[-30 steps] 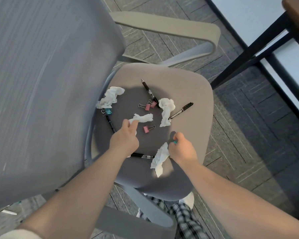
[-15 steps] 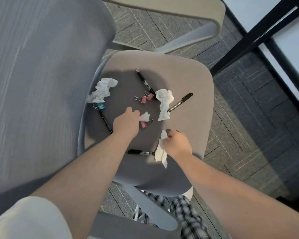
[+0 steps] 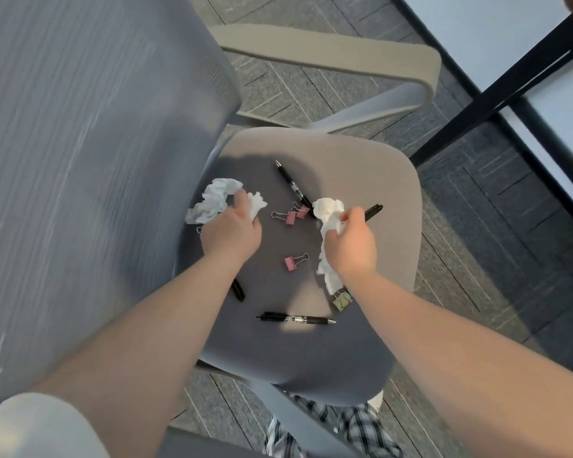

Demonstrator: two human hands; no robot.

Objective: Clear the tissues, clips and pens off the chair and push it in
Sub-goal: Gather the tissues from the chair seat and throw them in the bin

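Observation:
The grey chair seat (image 3: pixel 361 160) carries the clutter. My left hand (image 3: pixel 230 231) is closed on a small white tissue (image 3: pixel 257 203) and rests against a larger crumpled tissue (image 3: pixel 212 200) at the seat's left. My right hand (image 3: pixel 353 241) grips a tissue that hangs down below it (image 3: pixel 328 272) and its fingers touch another crumpled tissue (image 3: pixel 326 208). Pink clips lie mid-seat (image 3: pixel 291 217) and lower (image 3: pixel 293 261). A green clip (image 3: pixel 342 300) lies under my right wrist. Black pens lie at the top (image 3: pixel 290 181), the front (image 3: pixel 295 319), behind my right hand (image 3: pixel 373 211) and under my left forearm (image 3: pixel 238 289).
The chair's tall grey backrest (image 3: pixel 96 160) fills the left. A beige armrest (image 3: pixel 328 61) arches over the far side. Black desk legs (image 3: pixel 497 97) stand at the upper right on grey carpet (image 3: pixel 510 242). My checked trousers (image 3: pixel 344 431) show below the seat.
My left hand moved left with its small tissue to the large tissue by the backrest. My right hand carried its tissue up to the tissue near the pen. A green clip now shows.

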